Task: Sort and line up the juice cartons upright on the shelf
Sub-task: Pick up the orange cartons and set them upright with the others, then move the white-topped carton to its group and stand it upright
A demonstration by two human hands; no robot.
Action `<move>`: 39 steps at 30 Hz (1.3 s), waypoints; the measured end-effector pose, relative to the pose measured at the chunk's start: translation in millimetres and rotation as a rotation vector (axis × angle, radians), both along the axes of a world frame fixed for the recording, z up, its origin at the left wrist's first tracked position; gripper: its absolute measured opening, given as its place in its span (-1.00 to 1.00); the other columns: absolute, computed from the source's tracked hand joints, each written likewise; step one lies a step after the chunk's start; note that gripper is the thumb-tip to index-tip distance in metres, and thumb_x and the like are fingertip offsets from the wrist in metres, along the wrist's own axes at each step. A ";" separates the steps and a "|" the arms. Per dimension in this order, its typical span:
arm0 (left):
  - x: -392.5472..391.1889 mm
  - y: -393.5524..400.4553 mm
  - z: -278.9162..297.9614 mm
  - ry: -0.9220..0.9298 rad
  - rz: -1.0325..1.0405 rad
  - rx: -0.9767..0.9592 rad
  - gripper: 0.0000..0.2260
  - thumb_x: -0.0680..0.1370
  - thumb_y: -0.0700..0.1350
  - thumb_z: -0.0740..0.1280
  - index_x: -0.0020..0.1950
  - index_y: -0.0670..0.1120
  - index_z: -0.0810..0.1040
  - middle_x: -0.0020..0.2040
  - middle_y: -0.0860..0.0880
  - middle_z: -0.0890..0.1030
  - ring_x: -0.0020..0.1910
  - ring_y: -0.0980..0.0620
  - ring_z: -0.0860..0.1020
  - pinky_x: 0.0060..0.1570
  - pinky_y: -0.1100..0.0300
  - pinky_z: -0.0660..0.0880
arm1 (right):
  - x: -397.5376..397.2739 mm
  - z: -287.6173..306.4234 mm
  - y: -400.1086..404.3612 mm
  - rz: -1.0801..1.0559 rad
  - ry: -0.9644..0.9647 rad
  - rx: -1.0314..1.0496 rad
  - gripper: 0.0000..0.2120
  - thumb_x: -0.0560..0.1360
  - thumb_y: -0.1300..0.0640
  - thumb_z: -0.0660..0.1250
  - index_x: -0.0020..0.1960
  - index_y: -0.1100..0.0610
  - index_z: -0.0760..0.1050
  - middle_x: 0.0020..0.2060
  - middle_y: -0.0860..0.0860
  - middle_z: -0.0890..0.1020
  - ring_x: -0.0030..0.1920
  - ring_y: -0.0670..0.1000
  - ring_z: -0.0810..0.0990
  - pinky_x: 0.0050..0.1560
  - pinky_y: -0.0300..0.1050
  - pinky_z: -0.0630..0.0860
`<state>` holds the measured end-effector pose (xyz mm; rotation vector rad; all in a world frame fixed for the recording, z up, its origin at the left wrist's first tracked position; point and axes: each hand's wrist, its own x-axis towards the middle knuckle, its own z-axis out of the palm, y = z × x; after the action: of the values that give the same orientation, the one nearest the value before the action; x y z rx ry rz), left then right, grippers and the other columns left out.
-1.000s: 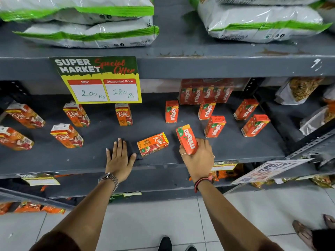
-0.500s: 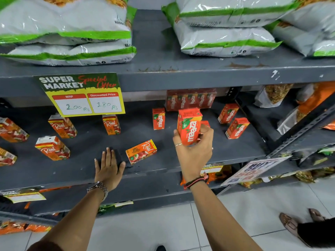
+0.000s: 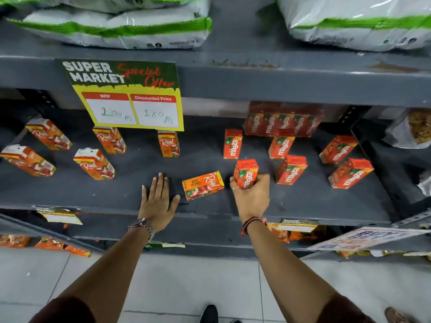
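My right hand (image 3: 252,197) grips an orange Maaza carton (image 3: 246,173), held upright on the grey shelf (image 3: 303,206) near its front. Just left of it a Real apple carton (image 3: 203,185) lies on its side. My left hand (image 3: 156,199) rests flat on the shelf, fingers spread, holding nothing. Several Maaza cartons (image 3: 290,169) stand upright to the right, and a shrink-wrapped Maaza pack (image 3: 283,122) sits at the back. Several Real cartons (image 3: 94,163) stand scattered on the left half.
A yellow price sign (image 3: 130,96) hangs from the upper shelf edge over the back cartons. White and green bags (image 3: 121,26) lie on the shelf above. Snack bags (image 3: 412,129) fill the neighbouring rack at right. Someone's sandalled foot (image 3: 396,314) shows at bottom right.
My right hand lifted the Maaza carton off its side, turned it upright, and has now brought it back down onto the shelf. The left hand stayed flat on the shelf.
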<state>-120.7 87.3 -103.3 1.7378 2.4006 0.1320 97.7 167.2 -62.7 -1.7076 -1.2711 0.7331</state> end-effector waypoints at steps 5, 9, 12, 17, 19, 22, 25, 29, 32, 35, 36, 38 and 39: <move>-0.5 -1.3 -4.7 0.014 0.005 -0.013 -0.24 0.42 0.26 -0.31 0.49 -0.19 -0.11 0.54 -0.12 -0.10 0.51 -0.05 -0.12 0.44 -0.09 -0.20 | -13.6 -11.2 15.5 0.007 0.020 -0.020 -0.49 0.22 -0.08 0.55 -0.06 0.00 0.28 -0.12 -0.01 0.61 -0.13 0.08 0.61 -0.09 -0.01 0.52; 0.0 -1.4 -2.4 0.007 0.006 -0.040 -0.32 0.48 0.19 -0.20 0.49 -0.19 -0.12 0.54 -0.12 -0.12 0.51 -0.05 -0.15 0.44 -0.10 -0.20 | -15.5 -14.5 15.3 0.007 0.006 -0.026 -0.45 0.22 -0.11 0.55 -0.06 0.01 0.25 -0.09 0.03 0.60 -0.14 0.06 0.52 0.02 0.04 0.49; -2.0 -1.4 -0.4 -0.022 -0.002 -0.047 -0.34 0.51 0.18 -0.17 0.49 -0.19 -0.12 0.54 -0.13 -0.13 0.51 -0.05 -0.16 0.44 -0.10 -0.21 | -10.6 -12.9 15.0 0.049 -0.036 -0.024 -0.43 0.20 -0.12 0.57 -0.04 0.04 0.28 -0.06 0.07 0.58 -0.06 0.14 0.56 0.05 0.06 0.49; -1.6 -4.6 0.8 -0.069 -0.002 0.023 -0.36 0.51 0.16 -0.13 0.49 -0.20 -0.07 0.54 -0.13 -0.08 0.51 -0.06 -0.14 0.43 -0.06 -0.25 | 0.5 -15.3 0.1 0.110 -0.082 0.034 -0.37 0.20 0.06 0.58 0.12 0.15 0.31 0.05 0.11 0.49 0.01 0.19 0.57 0.10 0.19 0.52; -7.9 -8.3 1.1 -0.068 0.018 0.064 -0.39 0.54 0.12 -0.10 0.49 -0.21 -0.03 0.54 -0.14 -0.04 0.51 -0.07 -0.11 0.44 -0.06 -0.23 | 3.6 -21.0 -15.3 0.109 -0.087 0.063 -0.37 0.22 0.14 0.54 0.17 0.17 0.30 0.07 0.14 0.47 0.01 0.21 0.58 0.08 0.25 0.52; -28.1 -16.0 4.1 -0.077 0.064 0.087 -0.47 0.61 0.03 -0.01 0.49 -0.21 -0.02 0.54 -0.13 -0.03 0.51 -0.05 -0.11 0.46 -0.04 -0.21 | -1.8 -25.8 -38.0 0.119 -0.074 0.043 -0.45 0.28 0.10 0.43 0.17 0.03 0.22 0.01 0.20 0.54 -0.04 0.22 0.59 0.03 0.26 0.53; -49.4 -27.7 6.4 -0.087 0.053 0.091 -0.49 0.62 0.00 0.00 0.49 -0.21 -0.02 0.54 -0.13 -0.03 0.51 -0.05 -0.10 0.47 -0.02 -0.19 | -21.4 -17.3 -52.0 0.106 -0.061 -0.004 -0.49 0.36 0.07 0.43 0.18 0.06 0.24 0.04 0.19 0.54 0.02 0.23 0.58 0.06 0.20 0.53; -73.4 -45.6 5.8 -0.085 -0.036 0.089 -0.44 0.56 0.07 -0.17 0.48 -0.21 0.00 0.54 -0.12 -0.01 0.51 -0.04 -0.08 0.47 -0.01 -0.18 | -73.0 3.7 -56.4 -0.009 0.039 -0.191 -0.38 0.26 -0.15 0.48 0.12 0.23 0.41 0.06 0.17 0.51 0.07 0.25 0.56 0.07 0.17 0.52; -84.1 -53.1 2.0 -0.102 -0.086 0.127 -0.38 0.52 0.10 -0.22 0.48 -0.23 0.05 0.53 -0.13 0.03 0.50 -0.03 -0.06 0.47 0.00 -0.17 | -112.4 12.3 -50.5 -0.171 0.099 -0.362 -0.07 0.07 -0.44 0.42 0.16 0.24 0.43 0.10 0.17 0.53 0.11 0.25 0.57 0.11 0.17 0.53; -98.5 -56.9 -0.4 -0.110 -0.137 0.137 -0.40 0.54 0.09 -0.21 0.48 -0.22 0.04 0.53 -0.13 0.03 0.49 0.00 -0.08 0.47 0.01 -0.16 | -141.2 26.4 -38.9 -0.321 0.034 -0.505 0.03 0.18 -0.41 0.43 0.31 0.32 0.24 0.22 0.21 0.42 0.25 0.24 0.46 0.24 0.16 0.43; -101.5 -57.4 -0.3 -0.106 -0.161 0.139 -0.40 0.54 0.09 -0.22 0.48 -0.22 0.04 0.53 -0.12 0.03 0.49 0.00 -0.08 0.47 0.01 -0.16 | -146.7 29.6 -35.8 -0.360 0.013 -0.525 0.03 0.21 -0.40 0.42 0.32 0.33 0.21 0.24 0.22 0.40 0.26 0.23 0.44 0.26 0.14 0.41; -106.5 -58.3 -0.1 -0.116 -0.198 0.141 -0.40 0.53 0.10 -0.22 0.48 -0.21 0.03 0.53 -0.12 0.03 0.50 -0.03 -0.07 0.46 0.01 -0.16 | -155.3 28.3 -33.9 -0.417 -0.004 -0.523 0.00 0.24 -0.35 0.44 0.34 0.34 0.20 0.25 0.22 0.39 0.27 0.23 0.43 0.26 0.13 0.40; -107.1 -58.7 0.3 -0.124 -0.206 0.143 -0.40 0.53 0.10 -0.23 0.48 -0.21 0.03 0.53 -0.12 0.02 0.50 -0.03 -0.06 0.46 0.02 -0.16 | -157.4 26.1 -35.6 -0.433 -0.005 -0.506 -0.02 0.24 -0.31 0.47 0.34 0.33 0.19 0.25 0.22 0.38 0.27 0.23 0.42 0.26 0.14 0.40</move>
<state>-227.8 28.6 -103.0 1.9643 2.1580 0.3798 -59.7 131.7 -36.6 -2.2933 -0.7016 0.8267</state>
